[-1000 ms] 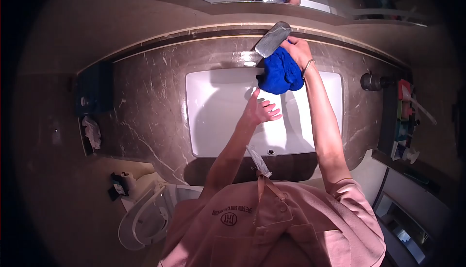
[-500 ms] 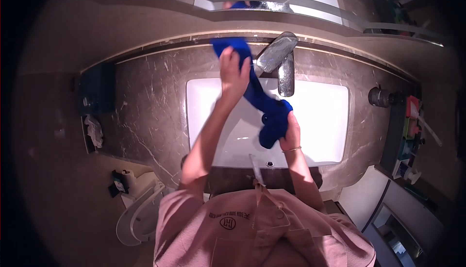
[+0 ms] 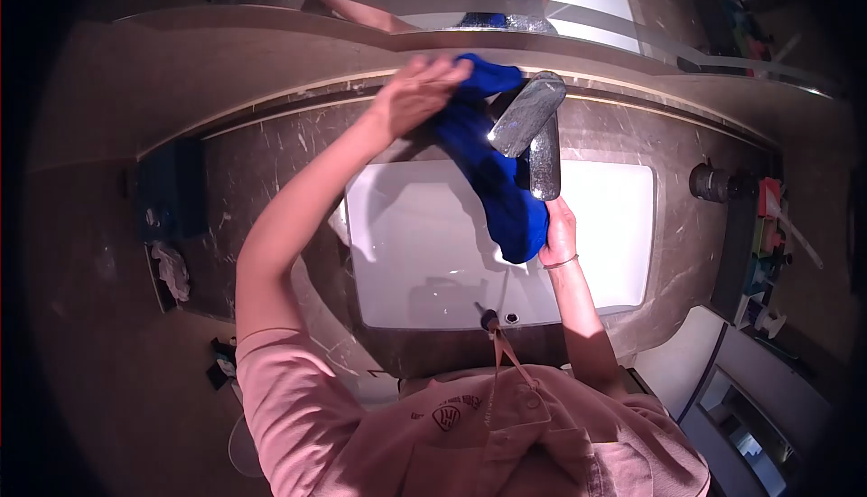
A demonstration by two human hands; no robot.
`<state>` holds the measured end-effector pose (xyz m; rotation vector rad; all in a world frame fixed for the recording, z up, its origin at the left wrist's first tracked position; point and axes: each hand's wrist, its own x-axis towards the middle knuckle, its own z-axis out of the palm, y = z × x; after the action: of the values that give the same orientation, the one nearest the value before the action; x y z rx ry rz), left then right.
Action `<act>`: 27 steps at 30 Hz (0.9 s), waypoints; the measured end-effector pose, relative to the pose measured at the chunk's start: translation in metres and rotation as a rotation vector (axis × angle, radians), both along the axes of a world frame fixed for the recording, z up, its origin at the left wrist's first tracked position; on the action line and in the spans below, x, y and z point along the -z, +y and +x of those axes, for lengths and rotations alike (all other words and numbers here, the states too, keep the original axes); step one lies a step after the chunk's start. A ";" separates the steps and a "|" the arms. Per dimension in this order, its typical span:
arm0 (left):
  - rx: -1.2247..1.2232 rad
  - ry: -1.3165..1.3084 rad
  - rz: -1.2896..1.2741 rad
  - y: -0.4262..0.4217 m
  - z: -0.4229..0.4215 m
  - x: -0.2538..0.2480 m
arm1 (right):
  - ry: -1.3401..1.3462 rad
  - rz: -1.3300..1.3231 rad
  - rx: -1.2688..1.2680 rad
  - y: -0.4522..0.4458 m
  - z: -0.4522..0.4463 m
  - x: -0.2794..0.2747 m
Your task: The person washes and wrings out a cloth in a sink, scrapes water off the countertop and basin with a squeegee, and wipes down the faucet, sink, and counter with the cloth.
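Note:
A blue cloth point(image 3: 501, 194) stretches from behind the chrome faucet point(image 3: 528, 117) down over the white sink point(image 3: 406, 262). Its upper end lies against the left side of the faucet, partly hidden by the metal. My left hand point(image 3: 418, 95) is at that upper end, fingers closed on the cloth's edge and a little smeared by motion. Below the spout, my right hand point(image 3: 560, 230) grips the lower end of the cloth, with some of its fingers hidden behind the fabric.
A mirror point(image 3: 424, 4) runs along the back wall. Marble countertop point(image 3: 271, 190) surrounds the sink. A dark box point(image 3: 172, 190) and a crumpled white cloth or tissue point(image 3: 172, 271) are on the left. At the right stand a dark jar point(image 3: 709, 182) and several toiletries point(image 3: 768, 235).
My left hand has swung left and slightly up. The cloth has shifted from in front of the sink's middle to beside and behind the faucet. My right hand has moved slightly right.

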<state>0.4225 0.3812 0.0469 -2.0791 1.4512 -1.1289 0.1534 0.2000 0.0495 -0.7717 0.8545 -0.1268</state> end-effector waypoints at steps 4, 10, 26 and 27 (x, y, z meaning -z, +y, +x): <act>-0.472 0.482 0.058 0.073 -0.037 -0.055 | 0.033 0.079 -0.307 0.022 0.013 0.008; -0.742 0.812 -0.377 0.131 -0.083 -0.035 | -0.011 -0.576 -0.886 0.016 -0.022 -0.026; 0.217 1.598 -1.011 -0.086 -0.095 0.065 | -0.177 -2.009 -0.524 -0.076 0.099 0.008; 0.180 1.520 -0.972 -0.075 -0.095 0.060 | -0.207 -2.066 -0.488 -0.073 0.094 0.014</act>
<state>0.3271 0.3067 -0.0127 -3.9957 1.7257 0.0438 0.2479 0.1273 0.0358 -2.7758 0.0010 -0.6777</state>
